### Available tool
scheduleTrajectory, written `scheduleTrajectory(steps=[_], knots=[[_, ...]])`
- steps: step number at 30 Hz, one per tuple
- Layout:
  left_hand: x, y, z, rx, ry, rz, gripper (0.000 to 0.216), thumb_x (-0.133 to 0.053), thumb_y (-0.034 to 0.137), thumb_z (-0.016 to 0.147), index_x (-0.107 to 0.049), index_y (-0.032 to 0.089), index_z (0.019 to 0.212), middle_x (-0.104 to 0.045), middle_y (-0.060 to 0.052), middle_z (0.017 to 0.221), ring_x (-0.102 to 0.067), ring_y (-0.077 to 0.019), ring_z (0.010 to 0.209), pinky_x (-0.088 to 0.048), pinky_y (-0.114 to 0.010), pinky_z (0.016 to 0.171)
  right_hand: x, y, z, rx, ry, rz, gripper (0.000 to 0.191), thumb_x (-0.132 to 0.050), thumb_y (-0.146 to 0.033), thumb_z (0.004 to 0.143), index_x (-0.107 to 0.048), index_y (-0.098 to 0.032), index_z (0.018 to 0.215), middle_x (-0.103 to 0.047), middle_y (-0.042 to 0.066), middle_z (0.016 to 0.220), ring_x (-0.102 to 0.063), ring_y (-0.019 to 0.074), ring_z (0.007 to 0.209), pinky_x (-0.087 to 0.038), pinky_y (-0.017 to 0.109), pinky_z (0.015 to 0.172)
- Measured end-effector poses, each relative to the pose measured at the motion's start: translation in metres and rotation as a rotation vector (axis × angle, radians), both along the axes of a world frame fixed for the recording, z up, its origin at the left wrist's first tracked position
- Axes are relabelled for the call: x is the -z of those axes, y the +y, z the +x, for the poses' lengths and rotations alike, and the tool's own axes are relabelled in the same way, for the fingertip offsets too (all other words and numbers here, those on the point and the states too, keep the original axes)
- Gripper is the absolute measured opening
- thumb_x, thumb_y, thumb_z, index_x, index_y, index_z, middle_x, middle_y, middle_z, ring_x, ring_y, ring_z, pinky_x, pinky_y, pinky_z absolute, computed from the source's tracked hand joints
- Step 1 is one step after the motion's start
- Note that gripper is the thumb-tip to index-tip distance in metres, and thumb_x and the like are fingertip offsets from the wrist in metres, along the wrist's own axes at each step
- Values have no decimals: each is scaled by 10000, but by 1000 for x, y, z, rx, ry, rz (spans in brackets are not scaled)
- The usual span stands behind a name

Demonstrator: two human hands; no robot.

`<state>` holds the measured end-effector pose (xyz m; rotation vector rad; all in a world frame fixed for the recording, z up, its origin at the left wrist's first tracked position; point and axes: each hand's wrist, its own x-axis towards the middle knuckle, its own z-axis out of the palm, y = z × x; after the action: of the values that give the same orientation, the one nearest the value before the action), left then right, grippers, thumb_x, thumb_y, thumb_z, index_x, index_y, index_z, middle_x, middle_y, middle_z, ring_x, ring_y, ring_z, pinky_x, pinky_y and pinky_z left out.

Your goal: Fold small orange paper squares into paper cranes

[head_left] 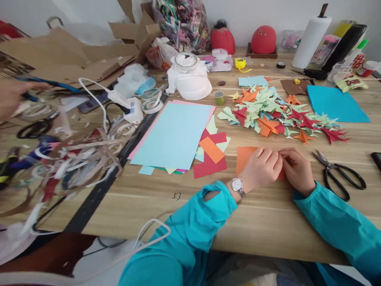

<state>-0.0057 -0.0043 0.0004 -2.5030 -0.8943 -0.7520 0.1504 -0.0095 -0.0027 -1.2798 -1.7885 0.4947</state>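
Note:
An orange sheet of paper (244, 158) lies flat on the wooden table (262, 222) under both my hands. My left hand (262, 167), with a watch on the wrist, presses its curled fingers down on the sheet. My right hand (296, 169) meets it fingertip to fingertip, pinching the paper's edge. Both sleeves are teal. Behind the hands lies a heap of folded paper shapes (276, 115) in green, red and orange.
Black scissors (339, 174) lie right of my right hand. A stack of coloured sheets (175, 135) and loose scraps lie to the left, a blue sheet (336, 103) at back right. Tape rolls, cables and cardboard clutter the left, where another person's hand (12, 97) shows.

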Motion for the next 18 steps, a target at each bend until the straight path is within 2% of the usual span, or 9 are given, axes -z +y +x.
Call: scheduleTrajectory(steps=[4, 9, 14, 18], knots=[[1, 1, 0, 0, -31, 16, 283, -343, 140, 892, -562, 77, 1060, -642, -138, 1006, -572, -218, 886, -410, -382, 771, 0, -2, 1, 92, 50, -28, 135, -528, -238, 812, -653, -207, 854, -654, 55, 854, -613, 197, 790, -507, 342, 706], [4, 1, 0, 42, -80, -1, 342, -359, 198, 899, -500, 83, 1189, -571, -160, 1198, -509, -266, 1111, -382, -432, 917, -1, -5, 4, 174, 182, -38, 138, -610, -316, 777, -683, -207, 820, -697, 30, 785, -640, 187, 718, -534, 331, 677], [2, 2, -4, 73, -173, -126, 569, -386, 474, 871, -429, 67, 1265, -525, -206, 1239, -510, -293, 1094, -405, -445, 877, -4, 0, 10, 246, 256, -24, 143, -672, -334, 723, -700, -210, 787, -707, 22, 740, -644, 183, 670, -542, 316, 626], [4, 4, -8, 50, -211, -163, 466, -382, 381, 892, -447, 78, 1240, -574, -197, 1145, -539, -268, 1039, -431, -401, 789, 0, 8, 17, 294, 319, -44, 172, -704, -362, 684, -699, -209, 763, -698, 18, 703, -636, 180, 644, -537, 314, 588]])
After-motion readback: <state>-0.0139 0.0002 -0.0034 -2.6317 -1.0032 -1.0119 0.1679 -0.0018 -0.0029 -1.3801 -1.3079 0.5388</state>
